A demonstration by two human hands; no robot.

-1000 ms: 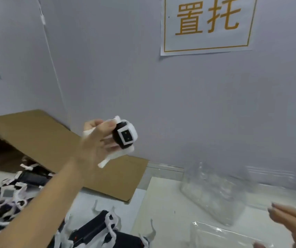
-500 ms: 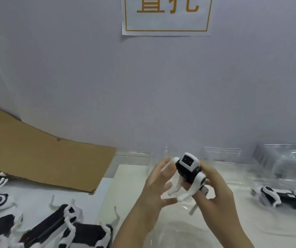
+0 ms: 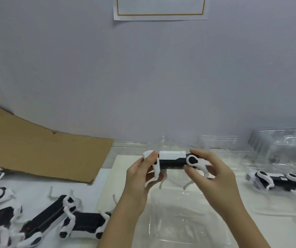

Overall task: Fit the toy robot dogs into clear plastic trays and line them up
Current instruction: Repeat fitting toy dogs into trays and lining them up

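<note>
1. At your far left, a heap of loose toy dogs [image 3: 82, 224] lies on the white table [image 3: 36, 187]. They are black and white, tipped at all angles, and some touch one another.
2. Behind them, a flat cardboard sheet [image 3: 45, 154] leans from the table up against the grey wall [image 3: 143, 77].
3. Your left hand [image 3: 138, 181] is curled round the left end of the toy robot dog [image 3: 172, 158]. The thumb presses a white leg and the fingers wrap behind it.
4. You hold that dog level in the air between both hands, white back upward and thin legs hanging down. It is above the near empty clear tray [image 3: 188, 221] and not touching it.
5. Your right hand [image 3: 217, 178] pinches the dog's right end, with the thumb below the round black hip joint and the fingers over the top.
6. Farther right, another dog [image 3: 278, 181] lies on its side. It seems to sit in a clear tray, though the plastic outline is too faint to be sure.
7. Behind it, at the far right, a stack of clear trays [image 3: 283, 145] stands near the wall.
</note>
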